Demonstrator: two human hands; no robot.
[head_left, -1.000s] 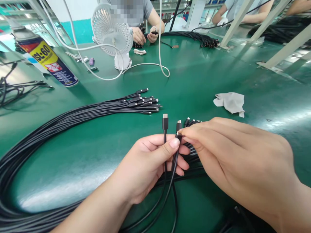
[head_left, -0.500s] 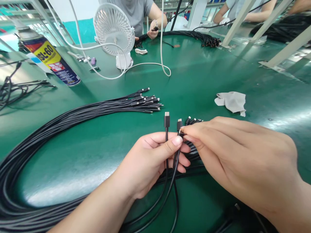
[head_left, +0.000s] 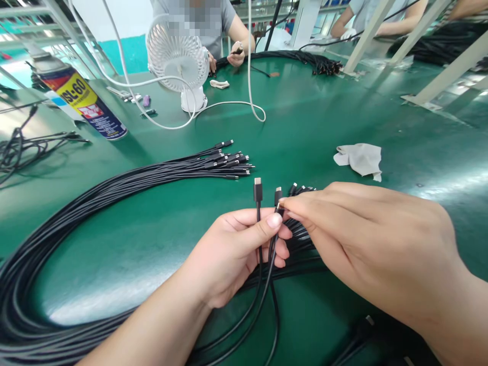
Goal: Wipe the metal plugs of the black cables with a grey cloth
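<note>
Held between thumb and fingers of my left hand [head_left: 247, 244] are a few black USB-C cables, their plugs pointing up. One plug [head_left: 258, 190] stands apart at the left, a second [head_left: 278, 195] rises behind the fingers, and a third [head_left: 279, 207] sits at my thumb tip. My right hand [head_left: 366, 239] comes in from the right, thumb and index finger pinched together against that third plug's metal tip. Whatever lies in this pinch is too small to make out. More black cable ends [head_left: 303, 189] lie on the table behind my hands, partly hidden.
A looped bundle of black cables [head_left: 95, 190] curves round the left of the green table [head_left: 160, 223]. Beyond stand a spray can [head_left: 86, 99] and a white fan [head_left: 177, 56] with its cord. A pale cloth [head_left: 360, 158] lies right. Co-workers sit across the table.
The view has shifted slightly, so most things appear a little to the left. Both hands keep the same hold, with the right fingertips still at the plug tip.
</note>
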